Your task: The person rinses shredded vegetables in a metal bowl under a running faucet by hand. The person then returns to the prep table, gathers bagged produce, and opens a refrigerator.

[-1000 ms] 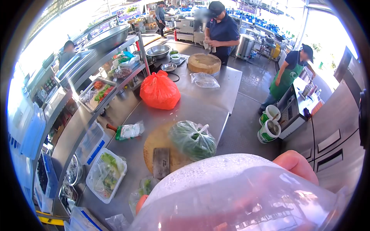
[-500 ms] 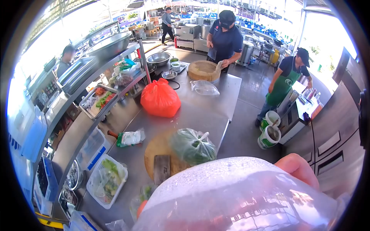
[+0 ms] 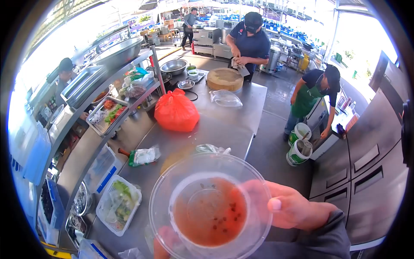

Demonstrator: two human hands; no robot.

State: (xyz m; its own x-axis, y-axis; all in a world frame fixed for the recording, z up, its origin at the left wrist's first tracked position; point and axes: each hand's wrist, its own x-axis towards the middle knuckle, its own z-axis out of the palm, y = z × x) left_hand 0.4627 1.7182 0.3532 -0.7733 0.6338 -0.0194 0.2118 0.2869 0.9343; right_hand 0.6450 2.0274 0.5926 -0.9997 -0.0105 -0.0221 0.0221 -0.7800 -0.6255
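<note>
Close in front of me is a clear round plastic bowl (image 3: 160,200), with reddish-brown liquid (image 3: 196,216) and several dark specks at its bottom. My right hand (image 3: 291,207) grips the bowl's right side, thumb near the rim and fingers showing through the plastic. At the lower left, my left hand (image 3: 164,242) holds the other side; the bowl hides part of it. Behind the bowl, a round board (image 3: 174,156) and a knotted plastic bag (image 3: 213,149) are mostly covered.
A red plastic bag (image 3: 177,111) sits on the steel table (image 3: 224,125). A white basket of greens (image 3: 120,205) and a white-green packet (image 3: 144,156) lie left. One person (image 3: 252,41) holds a cleaver by a chopping block (image 3: 225,80); another (image 3: 315,93) bends near buckets (image 3: 298,152).
The bowl has come down from close to my view, and its contents now show. My right hand shows more fully. The person in the green apron has bent lower; the person at the block holds a cloth.
</note>
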